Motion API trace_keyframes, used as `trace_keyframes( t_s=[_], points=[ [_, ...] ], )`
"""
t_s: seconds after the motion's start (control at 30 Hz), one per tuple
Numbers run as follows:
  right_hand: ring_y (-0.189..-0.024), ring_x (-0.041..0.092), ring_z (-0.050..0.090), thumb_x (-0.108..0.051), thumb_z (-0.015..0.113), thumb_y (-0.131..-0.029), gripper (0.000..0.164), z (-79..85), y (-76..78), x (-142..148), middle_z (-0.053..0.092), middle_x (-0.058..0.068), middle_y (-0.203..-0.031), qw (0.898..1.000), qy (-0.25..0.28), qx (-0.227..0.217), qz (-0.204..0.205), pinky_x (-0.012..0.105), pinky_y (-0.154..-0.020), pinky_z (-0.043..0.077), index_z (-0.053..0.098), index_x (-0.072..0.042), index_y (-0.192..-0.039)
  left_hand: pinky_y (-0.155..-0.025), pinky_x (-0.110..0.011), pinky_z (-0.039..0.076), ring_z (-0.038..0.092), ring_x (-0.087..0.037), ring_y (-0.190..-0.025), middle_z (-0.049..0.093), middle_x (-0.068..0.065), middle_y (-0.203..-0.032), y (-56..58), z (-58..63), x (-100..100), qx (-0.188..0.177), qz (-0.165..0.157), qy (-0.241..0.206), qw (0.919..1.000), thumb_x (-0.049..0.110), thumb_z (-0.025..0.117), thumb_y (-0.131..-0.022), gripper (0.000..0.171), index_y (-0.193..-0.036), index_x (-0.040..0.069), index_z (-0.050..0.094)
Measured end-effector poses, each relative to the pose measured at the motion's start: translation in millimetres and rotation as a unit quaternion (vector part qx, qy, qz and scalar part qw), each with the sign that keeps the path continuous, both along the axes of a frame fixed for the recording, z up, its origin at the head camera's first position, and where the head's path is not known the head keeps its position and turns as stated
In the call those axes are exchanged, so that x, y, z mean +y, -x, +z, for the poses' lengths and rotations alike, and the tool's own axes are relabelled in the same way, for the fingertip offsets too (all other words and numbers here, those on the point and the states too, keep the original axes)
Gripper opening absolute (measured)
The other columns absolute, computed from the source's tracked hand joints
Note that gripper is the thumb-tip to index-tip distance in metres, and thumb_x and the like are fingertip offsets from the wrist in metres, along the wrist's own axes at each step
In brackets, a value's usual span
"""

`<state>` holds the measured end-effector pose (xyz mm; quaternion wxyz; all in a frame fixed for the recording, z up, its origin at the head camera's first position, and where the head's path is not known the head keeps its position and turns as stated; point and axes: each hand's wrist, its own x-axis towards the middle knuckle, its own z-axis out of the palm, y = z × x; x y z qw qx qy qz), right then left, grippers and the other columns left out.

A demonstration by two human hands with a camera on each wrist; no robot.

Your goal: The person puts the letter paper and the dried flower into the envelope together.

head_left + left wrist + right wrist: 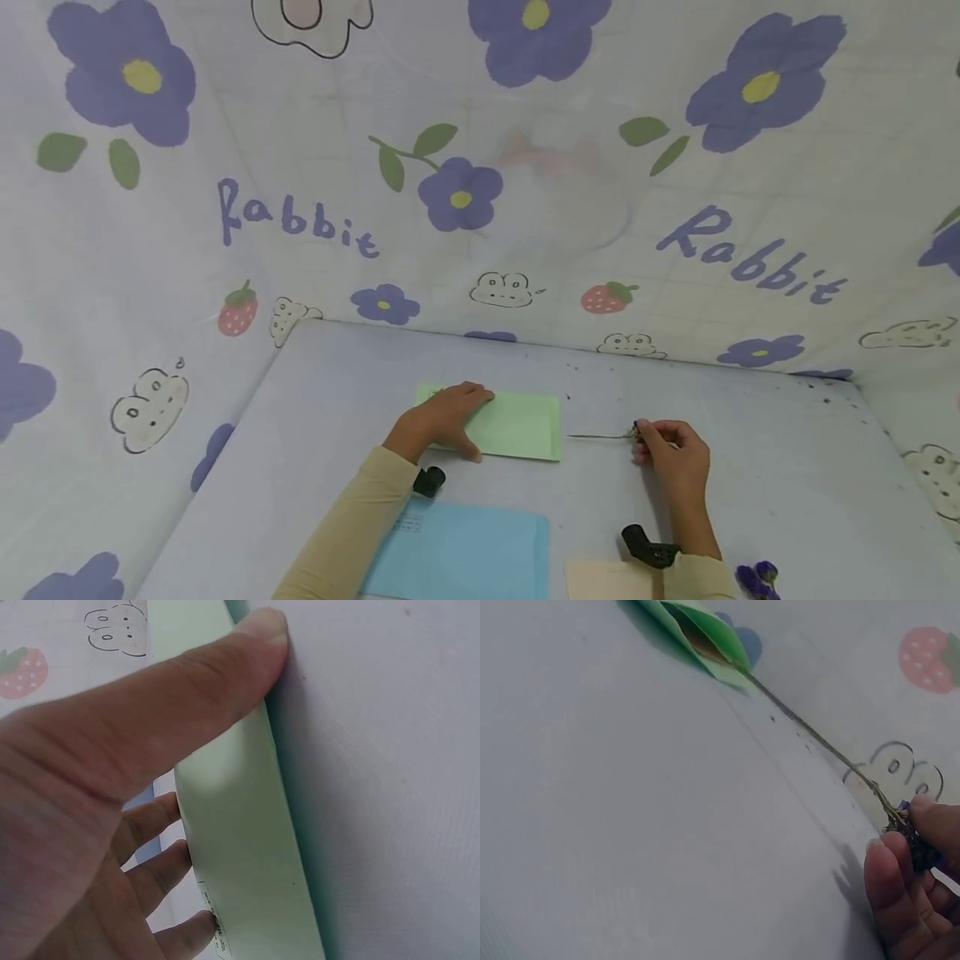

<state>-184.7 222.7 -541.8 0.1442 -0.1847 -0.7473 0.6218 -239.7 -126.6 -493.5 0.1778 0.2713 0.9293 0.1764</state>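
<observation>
A light green envelope (pixel 517 427) lies on the white table in the head view. My left hand (pixel 448 418) grips it across its width, the thumb (pixel 232 667) along the near edge and the fingers (pixel 161 874) at the far edge. In the right wrist view the envelope's mouth (pixel 705 641) gapes. Between thumb and fingers, my right hand (pixel 678 458) pinches a dried flower by its dark purple head, partly hidden by the fingers. Its long thin stem (pixel 810 727) points left, with the tip at the envelope's mouth; whether the tip is inside I cannot tell.
A blue envelope (pixel 472 550) lies nearer, below the green one. Beside it is part of a beige envelope (pixel 609 581). Purple dried flowers (pixel 759 581) lie at the front right. Dark crumbs dot the table's back right, before a flower-print cloth (pixel 570 233).
</observation>
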Motion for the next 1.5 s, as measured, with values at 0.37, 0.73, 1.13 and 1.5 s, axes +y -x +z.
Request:
trace_keyframes(
  t_s=[0.37, 0.73, 1.13, 1.5],
  points=[
    [-0.069, 0.013, 0.071, -0.012, 0.074, -0.093, 0.025, 3.4, 6.9, -35.8, 0.066, 0.015, -0.091, 0.994, 0.005, -0.042, 0.096, 0.029, -0.065, 0.060, 0.063, 0.007, -0.104, -0.113, -0.046, 0.034, 0.037, -0.030, -0.141, 0.041, -0.010, -0.153, -0.3, -0.7, 0.1, 0.008, -0.004, 0.005, 1.0000, 0.034, 0.091, -0.075, 0.095, -0.152, 0.010, 0.041],
    [-0.072, 0.016, 0.070, -0.011, 0.073, -0.093, 0.022, 1.4, 14.0, -44.0, 0.072, 0.015, -0.092, 0.988, -0.012, -0.061, 0.142, 0.029, -0.063, 0.060, 0.065, 0.005, -0.107, -0.113, -0.045, 0.034, 0.037, -0.029, -0.142, 0.040, -0.010, -0.154, 2.8, -1.9, 2.6, 0.002, -0.004, 0.004, 1.0000, 0.034, 0.091, -0.075, 0.095, -0.152, 0.011, 0.041],
    [-0.069, 0.017, 0.070, -0.006, 0.074, -0.092, 0.018, 5.5, 19.9, -61.7, 0.070, 0.013, -0.085, 0.985, 0.005, -0.064, 0.161, 0.028, -0.064, 0.059, 0.067, 0.008, -0.101, -0.114, -0.045, 0.033, 0.036, -0.029, -0.142, 0.040, -0.010, -0.154, 2.5, -3.7, 0.7, 0.003, -0.004, 0.007, 1.0000, 0.035, 0.091, -0.075, 0.095, -0.152, 0.012, 0.041],
    [-0.087, 0.026, 0.072, 0.007, 0.063, -0.095, 0.022, 1.8, 20.1, -50.0, 0.066, 0.023, -0.101, 0.962, 0.021, -0.030, 0.269, 0.033, -0.077, 0.059, 0.060, 0.014, -0.116, -0.114, -0.046, 0.033, 0.035, -0.029, -0.143, 0.038, -0.010, -0.155, 2.9, -5.7, -0.7, 0.004, -0.005, 0.004, 1.0000, 0.037, 0.090, -0.075, 0.096, -0.153, 0.011, 0.040]
  ],
)
